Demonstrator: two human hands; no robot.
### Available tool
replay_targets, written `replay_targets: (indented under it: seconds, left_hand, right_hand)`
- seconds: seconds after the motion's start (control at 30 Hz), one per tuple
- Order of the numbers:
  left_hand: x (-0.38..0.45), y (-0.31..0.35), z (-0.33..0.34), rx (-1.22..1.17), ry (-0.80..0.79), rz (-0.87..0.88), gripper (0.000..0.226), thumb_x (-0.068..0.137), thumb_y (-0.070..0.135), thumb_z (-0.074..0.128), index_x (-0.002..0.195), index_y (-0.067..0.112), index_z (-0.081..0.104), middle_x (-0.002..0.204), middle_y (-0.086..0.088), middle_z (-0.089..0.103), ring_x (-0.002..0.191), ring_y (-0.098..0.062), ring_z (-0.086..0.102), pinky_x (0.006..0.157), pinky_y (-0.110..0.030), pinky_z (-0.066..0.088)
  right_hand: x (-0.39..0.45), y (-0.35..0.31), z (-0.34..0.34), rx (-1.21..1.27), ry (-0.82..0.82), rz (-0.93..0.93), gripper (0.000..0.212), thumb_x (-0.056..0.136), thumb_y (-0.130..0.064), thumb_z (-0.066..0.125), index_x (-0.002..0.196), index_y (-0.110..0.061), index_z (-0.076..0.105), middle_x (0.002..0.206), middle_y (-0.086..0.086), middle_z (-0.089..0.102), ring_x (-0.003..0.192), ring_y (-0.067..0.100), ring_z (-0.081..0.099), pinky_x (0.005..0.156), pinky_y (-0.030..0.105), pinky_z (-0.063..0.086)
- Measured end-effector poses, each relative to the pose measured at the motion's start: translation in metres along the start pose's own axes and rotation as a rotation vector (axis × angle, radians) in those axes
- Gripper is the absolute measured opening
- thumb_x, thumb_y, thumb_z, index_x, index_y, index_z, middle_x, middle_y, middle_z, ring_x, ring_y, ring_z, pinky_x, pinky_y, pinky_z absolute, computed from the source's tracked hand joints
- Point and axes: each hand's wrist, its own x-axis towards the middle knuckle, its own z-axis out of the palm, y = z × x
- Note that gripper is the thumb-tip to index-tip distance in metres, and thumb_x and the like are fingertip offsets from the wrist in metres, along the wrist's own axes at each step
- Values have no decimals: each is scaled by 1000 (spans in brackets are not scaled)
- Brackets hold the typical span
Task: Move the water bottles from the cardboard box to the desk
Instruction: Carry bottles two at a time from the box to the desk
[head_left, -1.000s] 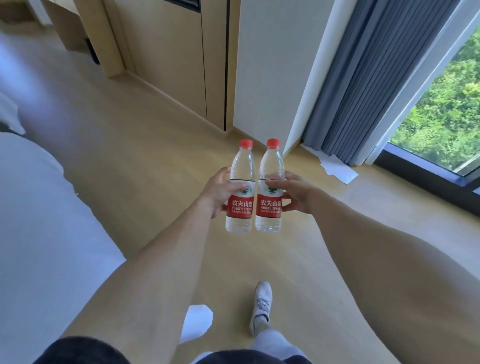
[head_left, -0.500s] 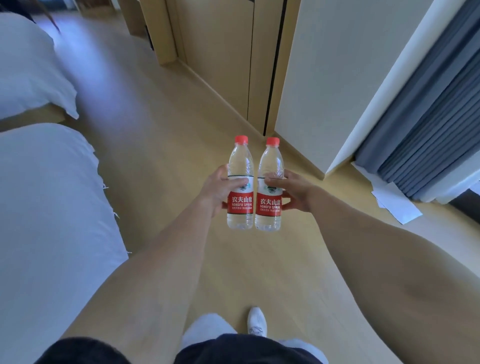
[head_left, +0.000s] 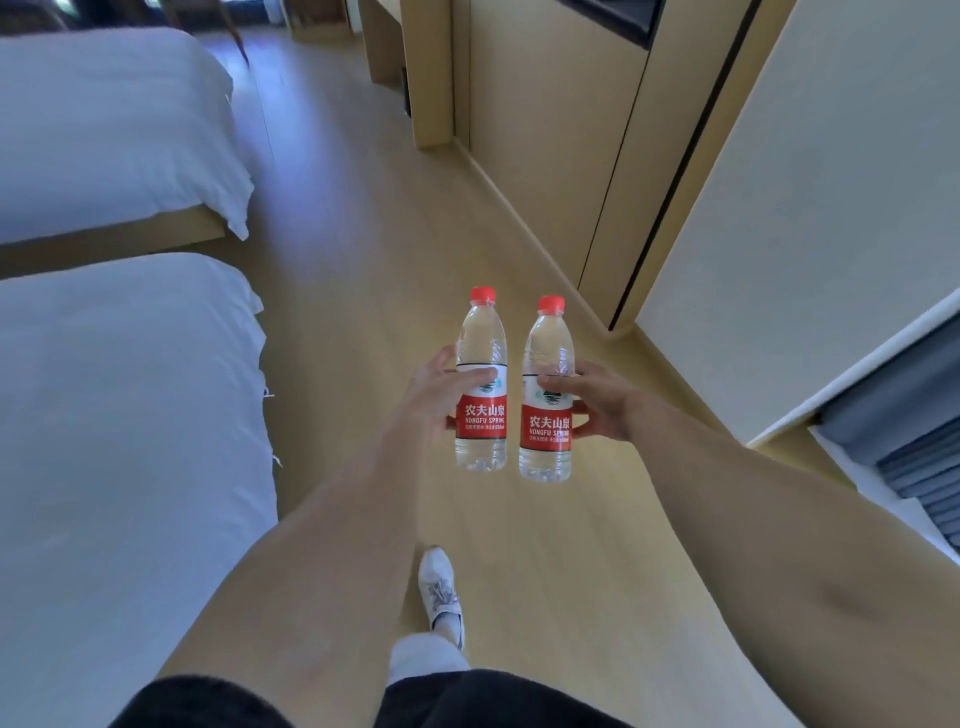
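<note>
Two clear water bottles with red caps and red labels are held upright side by side in front of me, above the wooden floor. My left hand (head_left: 434, 392) grips the left bottle (head_left: 481, 415) around its middle. My right hand (head_left: 597, 400) grips the right bottle (head_left: 546, 423) the same way. A narrow gap separates the bottles. Neither the cardboard box nor a desk top can be made out in view.
Two beds with white covers (head_left: 130, 415) (head_left: 104, 130) line the left side. Wooden cabinets (head_left: 545, 130) and a pale wall panel (head_left: 805, 208) run along the right, with a grey curtain (head_left: 914, 457) at the far right. A floor aisle runs ahead; my white shoe (head_left: 440, 587) is below.
The view has swung left, away from the window and toward the aisle between beds and cabinets. I am walking forward, and both bottles stay held upright in my hands.
</note>
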Motion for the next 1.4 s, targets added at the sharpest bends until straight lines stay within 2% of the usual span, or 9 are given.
replay_targets:
  seconds: [0.13,0.27,0.43,0.8,0.9,1.03,1.17,1.4]
  left_hand:
    - [73,39,-42,-14,19,-8,61,60,28,89,115,37,65,100,-1,78,88,-22,77,73,-46,61]
    - [133,81,-79,-33,3,-14,53,56,31,89,103,42,67,96,0,78,85,-21,77,69,-43,61]
    - [195,118,-111,-40,-19,-5,39,64,24,88,90,46,71,96,-2,78,85,-23,77,71,-47,62]
    - [339,183,-171,-42,111,-32,51,71,15,86,109,38,60,97,-8,77,85,-29,76,77,-57,60]
    - [392,208,-188,-27,144,-37,55,72,14,85,117,33,59,99,-9,77,86,-29,76,78,-54,61]
    - [461,245,-206,-41,195,-73,52,72,14,86,113,34,61,91,-7,78,77,-25,77,68,-46,62]
    - [520,285,-221,-85,200,-57,53,71,15,86,115,33,61,94,-8,78,78,-24,76,65,-40,60]
    - [602,340,-252,-91,184,-9,52,78,13,83,122,28,59,99,-10,77,82,-26,75,74,-48,61]
  right_hand:
    - [69,-54,14,2,25,13,42,84,-25,77,123,-23,62,115,6,72,107,27,68,93,55,53]
    - [130,-105,26,21,34,23,40,85,-25,77,122,-23,62,114,6,73,106,27,68,93,55,53]
    - [194,-163,39,23,26,27,42,86,-23,76,125,-20,62,115,8,72,106,27,68,89,52,55]
    - [353,-263,46,-40,-86,38,46,90,-20,71,133,-18,55,122,11,68,109,30,65,97,56,50]
    - [412,-295,41,-59,-134,31,46,90,-20,71,133,-17,55,119,10,69,104,28,66,93,53,52]
    - [488,-343,27,-55,-163,62,47,90,-20,71,134,-17,53,121,11,67,103,28,66,96,56,51]
    - [555,-394,18,-66,-191,68,47,90,-20,71,133,-16,54,117,11,68,101,28,66,95,55,51]
    - [645,-462,19,-84,-232,77,46,89,-22,72,131,-15,55,116,10,69,99,27,67,86,50,55]
